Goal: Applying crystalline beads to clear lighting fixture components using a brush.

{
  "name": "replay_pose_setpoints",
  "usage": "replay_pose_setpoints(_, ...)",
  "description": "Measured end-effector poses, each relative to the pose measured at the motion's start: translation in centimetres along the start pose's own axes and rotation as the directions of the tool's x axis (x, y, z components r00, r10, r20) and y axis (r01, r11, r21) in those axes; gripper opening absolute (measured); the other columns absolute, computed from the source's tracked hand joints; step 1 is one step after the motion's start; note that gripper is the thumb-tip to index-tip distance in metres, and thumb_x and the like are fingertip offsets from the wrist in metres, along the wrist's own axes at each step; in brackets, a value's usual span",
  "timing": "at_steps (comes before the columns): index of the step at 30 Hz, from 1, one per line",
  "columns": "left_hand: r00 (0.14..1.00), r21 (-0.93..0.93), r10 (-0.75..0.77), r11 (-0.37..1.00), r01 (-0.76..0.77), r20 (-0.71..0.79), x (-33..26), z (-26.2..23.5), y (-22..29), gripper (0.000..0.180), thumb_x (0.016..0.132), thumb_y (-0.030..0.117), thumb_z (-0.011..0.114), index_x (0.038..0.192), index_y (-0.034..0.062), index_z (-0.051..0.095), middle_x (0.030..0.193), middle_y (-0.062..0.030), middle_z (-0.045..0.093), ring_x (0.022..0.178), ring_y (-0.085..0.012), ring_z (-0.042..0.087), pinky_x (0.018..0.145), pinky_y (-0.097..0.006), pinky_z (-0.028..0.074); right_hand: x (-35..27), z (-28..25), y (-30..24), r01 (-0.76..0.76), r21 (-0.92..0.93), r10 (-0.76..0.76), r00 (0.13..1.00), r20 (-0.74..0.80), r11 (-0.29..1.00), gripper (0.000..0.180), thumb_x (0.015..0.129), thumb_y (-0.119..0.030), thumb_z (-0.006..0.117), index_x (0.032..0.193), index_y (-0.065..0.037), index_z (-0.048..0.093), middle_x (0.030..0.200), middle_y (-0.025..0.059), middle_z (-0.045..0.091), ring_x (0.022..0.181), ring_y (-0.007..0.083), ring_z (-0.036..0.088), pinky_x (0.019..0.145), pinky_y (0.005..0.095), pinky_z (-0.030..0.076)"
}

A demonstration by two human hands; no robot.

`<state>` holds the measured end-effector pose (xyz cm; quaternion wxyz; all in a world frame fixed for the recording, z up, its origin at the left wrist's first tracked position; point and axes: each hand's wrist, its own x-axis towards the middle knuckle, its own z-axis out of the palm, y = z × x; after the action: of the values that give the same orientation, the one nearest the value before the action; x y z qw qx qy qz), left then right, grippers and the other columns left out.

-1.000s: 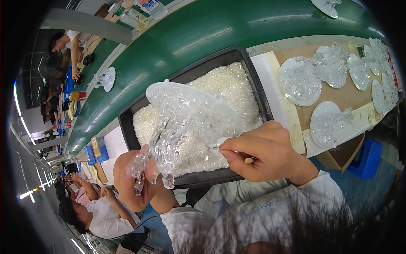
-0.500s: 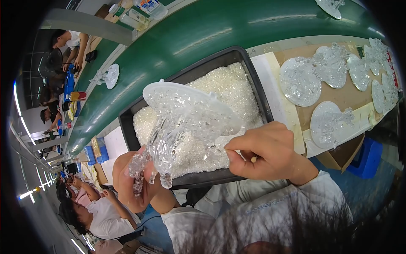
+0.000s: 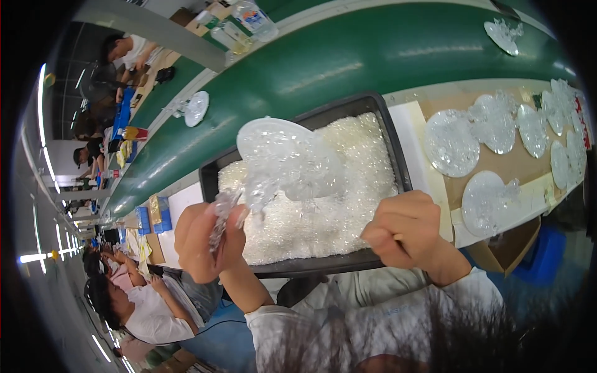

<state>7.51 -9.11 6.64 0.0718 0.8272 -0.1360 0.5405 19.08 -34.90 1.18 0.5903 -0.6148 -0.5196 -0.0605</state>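
Observation:
A clear, glassy ornament with a round disc base is tilted over the black tray, its disc uppermost. My left hand is closed round the ornament's narrow clear part, left of the disc. White, glittering granules fill the tray beneath it. To the right, over the tray's near right corner, my right hand is closed in a fist, apart from the ornament. A small tan end of a thin stick shows between its fingers; the rest is hidden.
Several similar clear ornaments stand on brown board at right. Others lie on the green belt, including one at left. A blue bin and cardboard box sit below. Co-workers work along the left.
The ornament has tilted, its disc turning more toward me. My right hand has drawn away from it to the right and closed further. The whole view has shifted slightly.

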Motion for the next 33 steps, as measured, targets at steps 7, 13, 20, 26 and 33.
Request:
replay_pose_setpoints(7, 0.993, 0.120, 0.101, 0.987, -0.108, 0.068, 1.8, -1.7, -1.7, 0.030, 0.064, 0.008, 0.089, 0.083, -0.0029, 0.069, 0.058, -0.0077, 0.060, 0.047, -0.0201, 0.053, 0.045, -0.026, 0.040, 0.9, 1.2, -1.5, -0.057, 0.404, 0.101, 0.991, -0.086, 0.913, 0.040, 0.104, -0.029, 0.044, 0.095, 0.004, 0.066, 0.065, 0.0093, 0.062, 0.056, 0.0141, 0.056, 0.048, 0.0295, 0.042)
replay_pose_setpoints(13, 0.984, 0.241, -0.051, 0.970, 0.008, 0.170, 2.1, -3.2, -2.4, 0.027, 0.065, 0.011, 0.087, 0.082, 0.0021, 0.069, 0.061, -0.0053, 0.060, 0.049, -0.0188, 0.052, 0.045, -0.029, 0.038, 2.2, 1.6, -2.4, -0.112, 0.488, 0.143, 0.989, -0.028, 0.866, 0.020, 0.096, 0.003, 0.048, 0.101, -0.001, 0.066, 0.090, 0.0144, 0.065, 0.062, 0.0070, 0.052, 0.050, 0.0202, 0.038)
replay_pose_setpoints(20, 0.898, 0.362, -0.366, 0.893, 0.266, 0.243, 0.9, -4.5, -3.7, 0.024, 0.071, 0.021, 0.083, 0.086, 0.0082, 0.071, 0.060, -0.0081, 0.059, 0.055, -0.0265, 0.059, 0.051, -0.036, 0.045, 10.6, 1.9, -2.3, -0.190, 0.480, 0.188, 0.981, 0.053, 0.856, 0.025, 0.090, 0.003, 0.049, 0.108, 0.002, 0.067, 0.112, 0.0120, 0.062, 0.070, 0.0104, 0.058, 0.052, 0.0223, 0.045)
replay_pose_setpoints(26, 0.862, 0.395, -0.410, 0.875, 0.280, 0.297, -0.2, -5.7, -4.5, 0.024, 0.073, 0.025, 0.080, 0.086, 0.0093, 0.068, 0.061, -0.0105, 0.060, 0.061, -0.0296, 0.062, 0.055, -0.040, 0.047, 24.7, 11.7, 6.2, -0.375, 0.052, 0.321, 0.849, 0.419, 0.926, 0.025, 0.087, -0.008, 0.056, 0.107, -0.004, 0.071, 0.090, 0.0048, 0.070, 0.085, 0.0157, 0.067, 0.071, 0.0272, 0.054)
replay_pose_setpoints(33, 0.825, 0.349, -0.432, 0.885, 0.308, 0.364, -0.5, -5.7, -4.7, 0.024, 0.071, 0.025, 0.082, 0.083, 0.0078, 0.069, 0.066, -0.0128, 0.065, 0.062, -0.0319, 0.064, 0.058, -0.040, 0.049, 32.4, 29.7, 16.6, 0.111, -0.504, 0.181, 0.849, 0.496, 0.856, 0.040, 0.073, -0.035, 0.074, 0.098, -0.005, 0.071, 0.101, 0.0181, 0.071, 0.097, 0.0347, 0.067, 0.086, 0.0434, 0.053)
